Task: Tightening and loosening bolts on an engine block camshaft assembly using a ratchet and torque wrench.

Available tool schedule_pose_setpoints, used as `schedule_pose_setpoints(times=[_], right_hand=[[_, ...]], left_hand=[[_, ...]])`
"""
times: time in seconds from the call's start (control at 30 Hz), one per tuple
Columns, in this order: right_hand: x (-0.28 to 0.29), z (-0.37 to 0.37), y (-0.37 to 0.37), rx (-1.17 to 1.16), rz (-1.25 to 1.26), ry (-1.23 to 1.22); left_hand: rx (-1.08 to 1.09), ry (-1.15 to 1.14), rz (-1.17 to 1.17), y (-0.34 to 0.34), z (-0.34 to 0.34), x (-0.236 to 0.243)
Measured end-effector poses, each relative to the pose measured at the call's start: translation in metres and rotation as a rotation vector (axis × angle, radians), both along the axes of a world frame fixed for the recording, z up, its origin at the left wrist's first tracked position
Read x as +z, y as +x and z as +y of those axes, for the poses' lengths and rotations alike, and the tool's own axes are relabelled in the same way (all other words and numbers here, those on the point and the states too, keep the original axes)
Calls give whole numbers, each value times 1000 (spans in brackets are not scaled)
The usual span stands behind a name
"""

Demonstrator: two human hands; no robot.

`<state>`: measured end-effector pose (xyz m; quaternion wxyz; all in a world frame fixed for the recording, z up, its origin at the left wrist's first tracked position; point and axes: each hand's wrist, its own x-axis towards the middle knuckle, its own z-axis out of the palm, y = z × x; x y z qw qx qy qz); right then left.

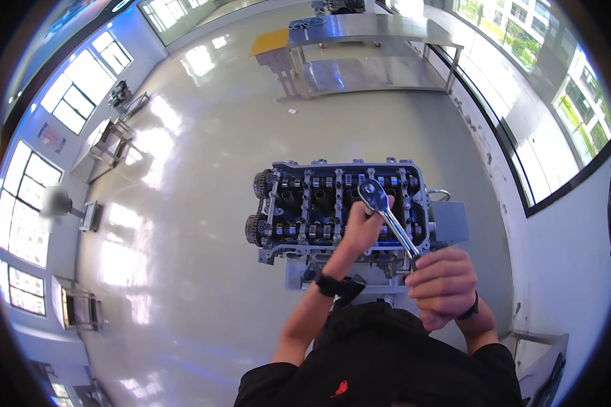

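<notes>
A chrome ratchet wrench (399, 232) slants over the right part of an engine cylinder head (322, 200) with its camshafts exposed. My right hand (443, 288) is closed round the handle end, near the front edge of the engine. Just below the round ratchet head, my left hand (364, 227) is closed, its thumb and a fingertip showing on either side of the tool. The tool hides most of the left fingers and whatever is under the ratchet head. Two timing sprockets (254, 229) sit at the engine's left end.
The engine rests on a stand with a grey tray (296, 275) at its front and a grey panel (451, 222) at its right. Ahead stands a steel workbench (373, 28) with a lower shelf. Smaller benches (78, 303) line the left wall; windows (523, 136) run along the right.
</notes>
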<state>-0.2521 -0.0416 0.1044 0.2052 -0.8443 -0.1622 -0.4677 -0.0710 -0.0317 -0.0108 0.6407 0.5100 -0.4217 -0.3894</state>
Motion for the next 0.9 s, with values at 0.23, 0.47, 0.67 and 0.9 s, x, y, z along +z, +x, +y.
schedule_pose_setpoints(times=[0.23, 0.47, 0.67, 0.9], right_hand=[[-28, -5, 47, 213, -62, 556], [-43, 11, 54, 264, 2, 501], [-62, 35, 57, 249, -4, 509], [-81, 83, 86, 275, -24, 217]], left_hand=[[78, -44, 323, 51, 18, -9], [-9, -233, 413, 58, 26, -32], [137, -194, 362, 54, 37, -53], [134, -172, -4, 47, 47, -51]])
